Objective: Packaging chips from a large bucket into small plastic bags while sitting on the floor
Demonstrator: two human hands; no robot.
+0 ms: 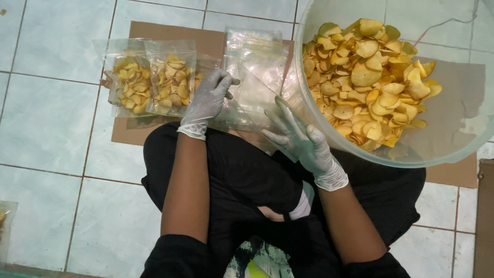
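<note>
Gloved hands open an empty clear plastic pouch (247, 100) at frame centre.
Left hand (207, 103) and right hand (298, 139) both clamp it, beside the big translucent bowl of yellow chips (370, 77).

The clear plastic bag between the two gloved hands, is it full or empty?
Empty: the clear plastic bag shows no chips inside, held by left hand and right hand.
</note>
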